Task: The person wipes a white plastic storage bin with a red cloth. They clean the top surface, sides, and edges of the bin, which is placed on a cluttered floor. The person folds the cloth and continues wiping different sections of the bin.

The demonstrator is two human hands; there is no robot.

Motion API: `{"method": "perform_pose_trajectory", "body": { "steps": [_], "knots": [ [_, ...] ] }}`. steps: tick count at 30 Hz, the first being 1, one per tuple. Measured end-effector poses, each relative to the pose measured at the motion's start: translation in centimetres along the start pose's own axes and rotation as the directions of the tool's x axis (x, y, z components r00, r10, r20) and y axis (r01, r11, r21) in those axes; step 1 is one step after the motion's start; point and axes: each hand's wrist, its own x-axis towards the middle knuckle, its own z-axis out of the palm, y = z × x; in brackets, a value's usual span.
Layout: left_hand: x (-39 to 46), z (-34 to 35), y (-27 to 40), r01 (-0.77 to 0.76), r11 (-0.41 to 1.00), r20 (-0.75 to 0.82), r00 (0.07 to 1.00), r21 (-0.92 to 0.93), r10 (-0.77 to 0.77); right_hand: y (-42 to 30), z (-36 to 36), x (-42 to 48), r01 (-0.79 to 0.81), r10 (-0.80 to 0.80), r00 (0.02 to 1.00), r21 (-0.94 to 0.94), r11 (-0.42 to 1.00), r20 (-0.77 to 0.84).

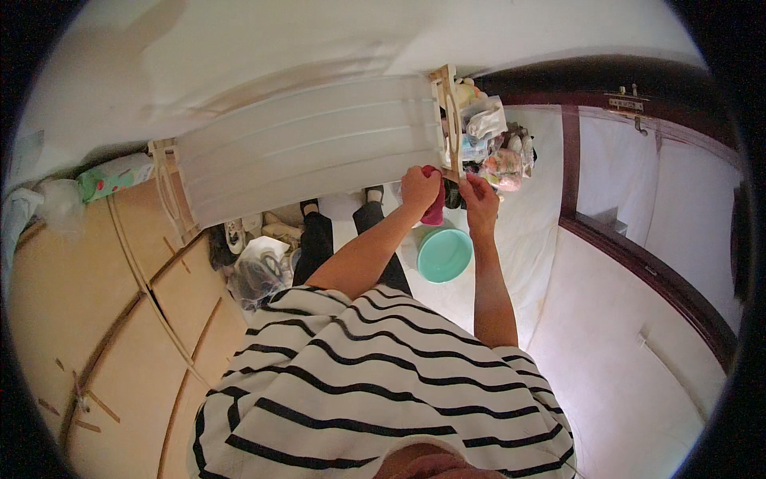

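Observation:
A white ribbed plastic shelf (311,143) with cream slotted end frames stands against the wall before me. My left hand (421,190) grips a dark red cloth (435,206) at the shelf's front right corner, and part of the cloth hangs below the fingers. Just right of it, my right hand (480,196) has its thumb and fingertips at the lower end of the right end frame (453,120). Whether those fingers pinch the frame or only touch it, I cannot tell. Below and between my forearms, a turquoise plastic basin (444,255) rests on the pale floor.
Bagged items (502,167) and shoes (526,152) crowd the floor right of the shelf. At the lower left are more shoes (234,236) and a clear plastic bag (260,275). A wooden cabinet (78,263) stands left; a dark red door frame (634,263) is at right.

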Motion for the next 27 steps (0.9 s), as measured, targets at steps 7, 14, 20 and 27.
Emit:
{"method": "perform_pose_trajectory", "body": {
  "steps": [7,14,20,27],
  "knots": [
    [0.5,-1.5,2.2,-0.293,0.933,-0.001,0.954,-0.207,0.299,0.9,-0.5,0.4,-0.056,0.054,0.998,0.047,0.997,0.043],
    [4.2,-0.4,0.7,0.064,0.951,0.421,0.904,-0.304,0.074,-0.7,-0.3,0.7,-0.121,0.112,0.989,0.083,0.989,0.097],
    [1.3,0.1,3.1,-0.179,0.977,0.079,0.979,-0.118,0.189,0.1,-0.6,0.4,-0.071,0.066,0.995,0.071,0.995,0.069],
    [1.5,1.2,2.9,-0.16,0.987,0.047,0.986,-0.009,0.16,-0.7,-0.4,0.2,-0.081,0.08,0.996,0.034,0.996,0.05]
  ]
}}
